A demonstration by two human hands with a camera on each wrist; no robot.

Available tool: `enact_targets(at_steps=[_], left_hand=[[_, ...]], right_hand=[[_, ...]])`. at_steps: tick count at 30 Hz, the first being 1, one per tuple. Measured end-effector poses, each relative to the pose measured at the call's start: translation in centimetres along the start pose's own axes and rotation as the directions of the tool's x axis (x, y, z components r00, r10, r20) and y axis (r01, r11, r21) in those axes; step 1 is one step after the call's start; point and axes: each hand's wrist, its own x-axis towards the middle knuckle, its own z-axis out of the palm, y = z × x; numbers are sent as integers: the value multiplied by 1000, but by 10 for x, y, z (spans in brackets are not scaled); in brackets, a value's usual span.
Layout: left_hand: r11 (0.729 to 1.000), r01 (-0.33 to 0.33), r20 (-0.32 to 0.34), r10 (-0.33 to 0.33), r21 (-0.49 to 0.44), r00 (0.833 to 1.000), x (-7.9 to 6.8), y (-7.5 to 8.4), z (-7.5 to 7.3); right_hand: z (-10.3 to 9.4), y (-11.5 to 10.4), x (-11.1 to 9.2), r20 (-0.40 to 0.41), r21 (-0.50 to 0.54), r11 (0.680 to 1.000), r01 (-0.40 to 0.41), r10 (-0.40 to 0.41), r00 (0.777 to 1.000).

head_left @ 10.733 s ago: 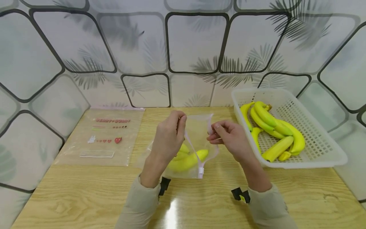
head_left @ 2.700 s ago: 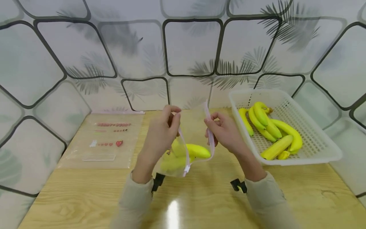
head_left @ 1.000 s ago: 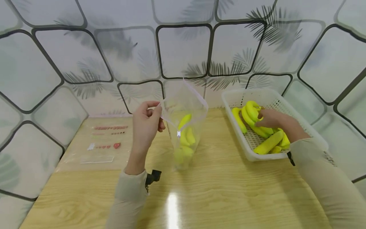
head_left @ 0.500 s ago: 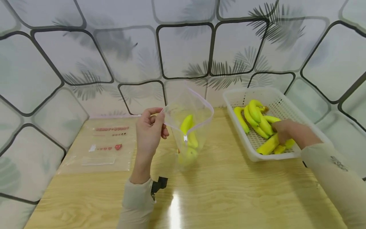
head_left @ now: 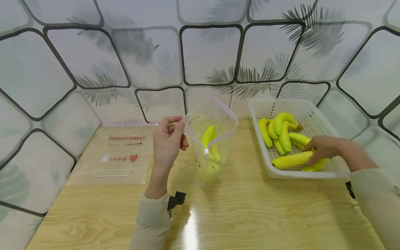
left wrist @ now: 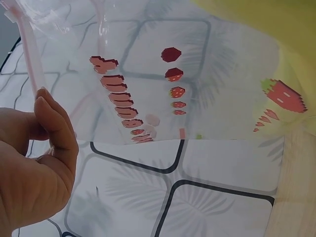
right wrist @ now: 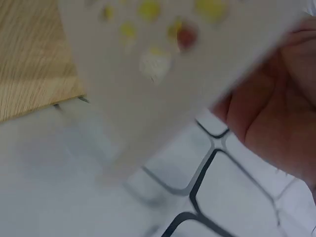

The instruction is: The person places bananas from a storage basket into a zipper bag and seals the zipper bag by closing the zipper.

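Note:
My left hand (head_left: 168, 140) pinches the pink zip edge of a clear zip-lock bag (head_left: 229, 144) between thumb and fingers. The bag stands upright with its mouth gaping and a white slider on its front edge; yellow bananas (head_left: 210, 135) are inside. In the left wrist view, red strawberry prints (left wrist: 177, 92) show on the bag beside the hand (left wrist: 42, 163). My right hand (head_left: 326, 149) is in the white basket (head_left: 307, 175), thumb and fingers gripping the end of a banana (head_left: 290, 160). The right wrist view shows the hand (right wrist: 284, 108) behind the basket wall; its fingertips are hidden.
A bunch of bananas (head_left: 284, 133) and other bananas lie in the basket at the right. Another printed zip-lock bag (head_left: 115, 166) lies flat on the wooden table (head_left: 237, 215) at the left. A patterned cloth wall (head_left: 209, 55) closes off the back.
Earlier both hands held the bag's mouth apart; the right hand has since let go and reached into the basket. Within the last half second, the front banana there has turned more level.

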Motion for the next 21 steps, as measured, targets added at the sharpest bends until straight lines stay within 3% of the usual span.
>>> enact_targets(at_steps=[3, 6, 11, 14, 16, 18, 19, 21], left_hand=[[1000, -2, 6, 2, -3, 1000, 1, -1, 0], [1000, -2, 9, 2, -2, 1000, 2, -2, 1], [1000, 1, 7, -1, -1, 1000, 3, -2, 1], [1000, 6, 7, -6, -3, 1000, 2, -1, 1], [1000, 15, 8, -15, -4, 1000, 1, 0, 1], [1000, 19, 11, -19, -5, 1000, 1, 1, 2], [1000, 21, 12, -21, -4, 1000, 0, 1, 2], [1000, 22, 14, -22, -1, 1000, 0, 2, 3]], right_hand=[[-3, 0, -13, -83, 146, 989, 2, 10, 996], [-4, -7, -21, -208, 235, 972, 0, 51, 977], [-2, -30, -24, -400, 233, 972, -7, 103, 911], [2, -50, -25, -494, 257, 966, -23, 152, 856], [6, -65, -26, -559, 321, 947, -15, 202, 804], [11, -80, -27, -646, 408, 912, 42, 255, 720], [14, -88, -27, -689, 454, 887, 85, 288, 666], [18, -106, -26, -768, 535, 818, 213, 365, 527]])
